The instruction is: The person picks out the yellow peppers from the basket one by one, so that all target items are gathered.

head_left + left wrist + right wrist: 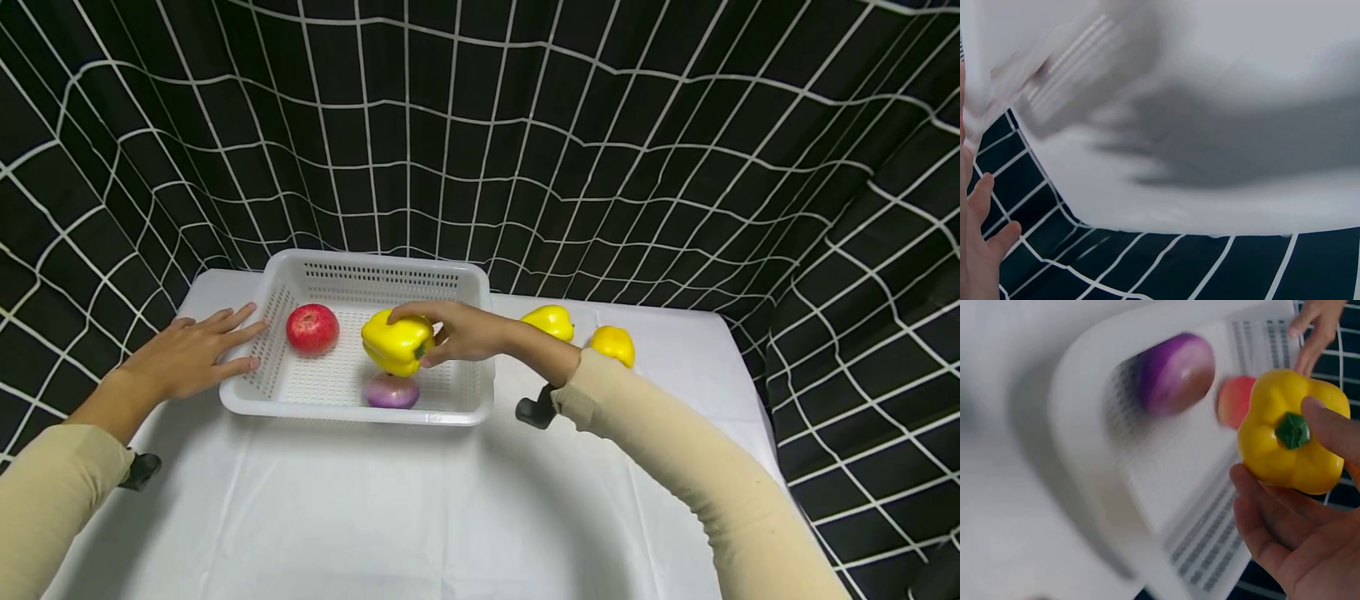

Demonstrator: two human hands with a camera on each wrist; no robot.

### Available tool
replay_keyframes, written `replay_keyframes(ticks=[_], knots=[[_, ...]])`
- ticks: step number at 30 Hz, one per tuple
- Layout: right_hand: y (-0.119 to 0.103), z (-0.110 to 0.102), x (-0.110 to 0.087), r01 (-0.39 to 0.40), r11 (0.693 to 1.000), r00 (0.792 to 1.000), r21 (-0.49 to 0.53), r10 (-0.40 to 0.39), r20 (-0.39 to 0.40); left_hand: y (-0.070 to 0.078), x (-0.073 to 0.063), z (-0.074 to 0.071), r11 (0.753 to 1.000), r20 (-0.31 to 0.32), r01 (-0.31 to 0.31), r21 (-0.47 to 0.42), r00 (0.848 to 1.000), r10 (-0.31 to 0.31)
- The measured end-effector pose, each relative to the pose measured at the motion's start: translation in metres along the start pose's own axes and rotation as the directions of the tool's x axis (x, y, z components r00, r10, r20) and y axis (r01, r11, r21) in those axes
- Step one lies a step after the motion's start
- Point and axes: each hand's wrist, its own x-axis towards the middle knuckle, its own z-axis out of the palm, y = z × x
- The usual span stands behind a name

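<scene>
My right hand [468, 332] grips a yellow bell pepper [397, 340] over the white plastic basket [352, 411]. In the right wrist view, thumb and fingers [1257, 519] stand around the pepper, whose green stem [1292, 430] faces the camera. A glossy purple vegetable [392, 392], its exact kind unclear, lies in the basket just in front of the pepper. Towards the basket's left end sits a round red fruit [312, 329]. My left hand [197, 350] has its fingers spread and rests on the left rim. Only part of that hand shows in the left wrist view.
Two more yellow bell peppers, one nearer [551, 322] and one farther right [612, 344], lie on the white-covered table [360, 517] right of the basket, behind my right forearm. A black curtain with a white grid [480, 150] hangs behind and beside the table.
</scene>
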Motion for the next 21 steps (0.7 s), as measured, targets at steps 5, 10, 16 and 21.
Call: replay_keyframes(ticks=[5, 10, 16, 21], knots=[[0.01, -0.017, -0.029, -0.054, 0.997, 0.996, 0.05, 0.057, -0.068, 0.001, 0.001, -0.001, 1.0, 0.01, 0.01, -0.008, 1.0, -0.01], [0.019, -0.032, -0.052, -0.063, 0.996, 0.989, 0.059, 0.07, -0.131, 0.001, 0.002, 0.0, 1.0, 0.015, 0.014, -0.006, 1.0, -0.014], [0.027, -0.049, -0.078, -0.078, 0.997, 0.983, 0.011, 0.079, -0.168, 0.001, 0.002, 0.0, 1.0, 0.018, 0.013, -0.006, 1.0, -0.013], [0.036, -0.061, -0.101, -0.104, 0.994, 0.973, 0.023, 0.106, -0.204, 0.0, 0.002, 0.001, 1.0, 0.02, 0.018, -0.01, 1.0, -0.017]])
